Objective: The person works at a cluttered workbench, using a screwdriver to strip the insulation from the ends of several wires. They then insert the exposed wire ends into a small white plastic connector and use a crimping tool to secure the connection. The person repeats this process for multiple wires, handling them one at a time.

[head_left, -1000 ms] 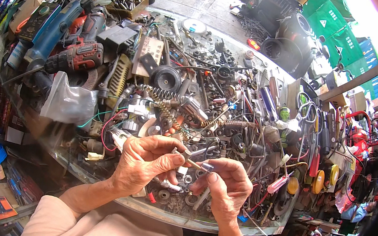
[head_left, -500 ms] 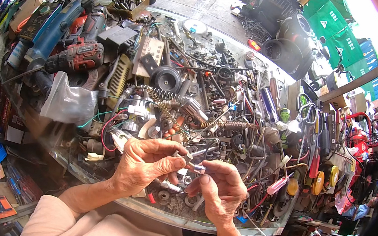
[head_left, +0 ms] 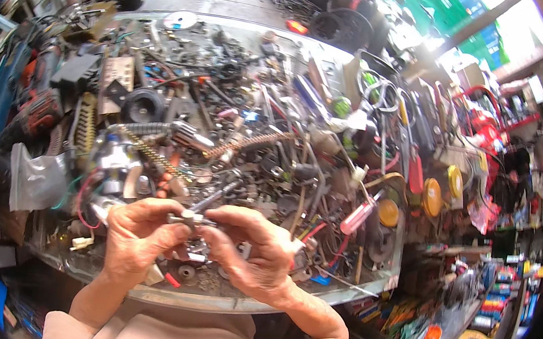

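Observation:
Close to the near edge of a cluttered workbench, my left hand pinches a small silvery metal fitting between thumb and fingertips. From the other side my right hand closes its thumb and forefinger on the right end of the same fitting. Whether it is one piece or two joined ones is too blurred to tell. A shiny metal cylinder shows below the fingertips. Behind the hands lies a thin metal rod among loose parts.
Coil springs, a black round disc and a ribbed metal part crowd the bench. A red and black power drill and a clear plastic bag lie left. A pink-handled screwdriver and yellow round discs are right.
The view has turned to the right, so the bench appears further left. My right hand has come against the left, its thumb and forefinger now at the fitting's end.

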A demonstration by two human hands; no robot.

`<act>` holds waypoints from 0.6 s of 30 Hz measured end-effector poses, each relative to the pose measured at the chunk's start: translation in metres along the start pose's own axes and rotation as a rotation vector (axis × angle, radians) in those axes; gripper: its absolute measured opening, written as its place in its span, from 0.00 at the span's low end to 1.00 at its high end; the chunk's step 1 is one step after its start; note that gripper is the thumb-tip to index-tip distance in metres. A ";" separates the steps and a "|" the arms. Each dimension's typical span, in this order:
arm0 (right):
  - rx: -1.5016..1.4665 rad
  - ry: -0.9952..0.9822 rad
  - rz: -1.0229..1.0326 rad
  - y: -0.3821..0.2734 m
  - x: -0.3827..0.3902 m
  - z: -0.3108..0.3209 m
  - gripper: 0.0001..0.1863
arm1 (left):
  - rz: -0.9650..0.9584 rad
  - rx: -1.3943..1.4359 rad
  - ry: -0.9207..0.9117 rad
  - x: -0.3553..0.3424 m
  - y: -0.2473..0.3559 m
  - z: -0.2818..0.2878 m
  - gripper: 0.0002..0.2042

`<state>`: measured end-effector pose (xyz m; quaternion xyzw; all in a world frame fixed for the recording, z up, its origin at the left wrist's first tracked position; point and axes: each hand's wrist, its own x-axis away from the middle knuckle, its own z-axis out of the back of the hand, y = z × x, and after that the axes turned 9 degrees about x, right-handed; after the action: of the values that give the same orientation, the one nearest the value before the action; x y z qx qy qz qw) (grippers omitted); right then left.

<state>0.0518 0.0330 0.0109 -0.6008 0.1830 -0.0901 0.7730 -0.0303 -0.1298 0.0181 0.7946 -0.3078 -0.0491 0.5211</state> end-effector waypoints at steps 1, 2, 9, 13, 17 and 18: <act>0.041 -0.018 0.033 0.000 0.000 0.003 0.12 | -0.006 -0.008 0.012 -0.001 -0.002 0.001 0.10; 0.058 -0.084 0.014 0.000 0.000 0.005 0.13 | -0.048 -0.007 0.037 0.000 -0.006 0.003 0.11; 0.105 -0.037 0.137 0.001 -0.001 0.006 0.12 | -0.095 -0.033 0.014 0.000 -0.011 0.005 0.11; 0.130 0.033 0.247 0.009 -0.002 0.000 0.11 | -0.102 -0.114 -0.011 0.000 -0.011 0.005 0.10; 0.197 0.049 0.231 0.008 -0.002 -0.002 0.10 | -0.087 -0.140 -0.024 0.001 -0.009 0.004 0.11; 0.205 0.040 0.217 0.008 -0.002 -0.001 0.10 | -0.083 -0.149 -0.030 0.001 -0.009 0.004 0.11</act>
<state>0.0488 0.0344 0.0036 -0.4937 0.2519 -0.0362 0.8315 -0.0275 -0.1314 0.0091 0.7647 -0.2778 -0.1056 0.5717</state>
